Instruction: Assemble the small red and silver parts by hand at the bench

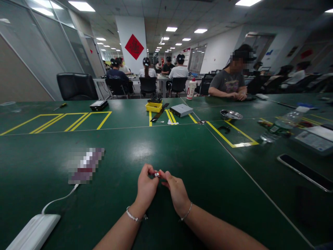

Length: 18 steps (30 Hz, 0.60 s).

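Observation:
Both hands meet over the green table (pixel 114 152), near the middle of the view. Between their fingertips is a small red and silver piece (pixel 156 174), too small to name. My left hand (pixel 146 184) pinches it from the left with thumb and forefinger. From the right, my right hand (pixel 177 189) has its thumb and forefinger closed on the piece's red end. The other fingers are partly hidden behind the palms. Each wrist wears a thin bracelet.
Left are a blurred phone (pixel 87 166) and a white power bank (pixel 35 231). Farther back stand a yellow bin (pixel 153 107), a grey box (pixel 181 110) and a metal bowl (pixel 231 115). Right are a bottle (pixel 279 126) and a black phone (pixel 305 172). A person (pixel 229 78) sits across.

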Each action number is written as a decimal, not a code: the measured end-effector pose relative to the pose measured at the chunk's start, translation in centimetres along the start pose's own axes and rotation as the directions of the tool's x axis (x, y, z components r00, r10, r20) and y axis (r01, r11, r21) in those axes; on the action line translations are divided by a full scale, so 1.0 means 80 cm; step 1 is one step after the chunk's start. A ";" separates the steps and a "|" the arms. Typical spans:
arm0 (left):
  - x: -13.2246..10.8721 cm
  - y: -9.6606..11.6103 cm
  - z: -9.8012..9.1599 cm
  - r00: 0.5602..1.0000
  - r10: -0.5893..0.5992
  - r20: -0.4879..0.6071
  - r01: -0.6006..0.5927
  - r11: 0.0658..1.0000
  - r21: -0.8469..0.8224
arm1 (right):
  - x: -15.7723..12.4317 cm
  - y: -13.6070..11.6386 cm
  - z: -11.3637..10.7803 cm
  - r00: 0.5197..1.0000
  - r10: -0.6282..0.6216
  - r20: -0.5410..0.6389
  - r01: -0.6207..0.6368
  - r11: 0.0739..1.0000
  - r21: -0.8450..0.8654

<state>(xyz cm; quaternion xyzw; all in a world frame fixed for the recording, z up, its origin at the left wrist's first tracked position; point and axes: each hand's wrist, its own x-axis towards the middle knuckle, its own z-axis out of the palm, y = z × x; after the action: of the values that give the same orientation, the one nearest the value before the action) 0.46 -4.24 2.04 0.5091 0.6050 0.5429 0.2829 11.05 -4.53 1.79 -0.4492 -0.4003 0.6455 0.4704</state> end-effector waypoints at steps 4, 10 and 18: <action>0.000 -0.002 -0.001 1.000 0.009 0.016 -0.009 1.000 -0.015 | 0.000 -0.003 -0.001 1.000 -0.009 0.012 0.010 0.999 -0.040; -0.002 0.001 0.002 1.000 0.022 -0.018 -0.021 0.998 0.053 | 0.002 -0.012 -0.002 0.997 -0.075 0.026 0.079 0.979 -0.188; -0.002 -0.008 0.003 0.974 0.213 0.070 -0.224 0.944 0.243 | 0.048 -0.067 -0.069 0.933 -0.329 -0.147 0.228 0.854 -0.468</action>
<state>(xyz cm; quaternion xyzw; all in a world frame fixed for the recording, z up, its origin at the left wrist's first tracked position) 0.52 -4.28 1.34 0.6162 0.6021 0.4794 0.1675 17.06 0.96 4.55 -0.5503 -0.5427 0.4079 0.4861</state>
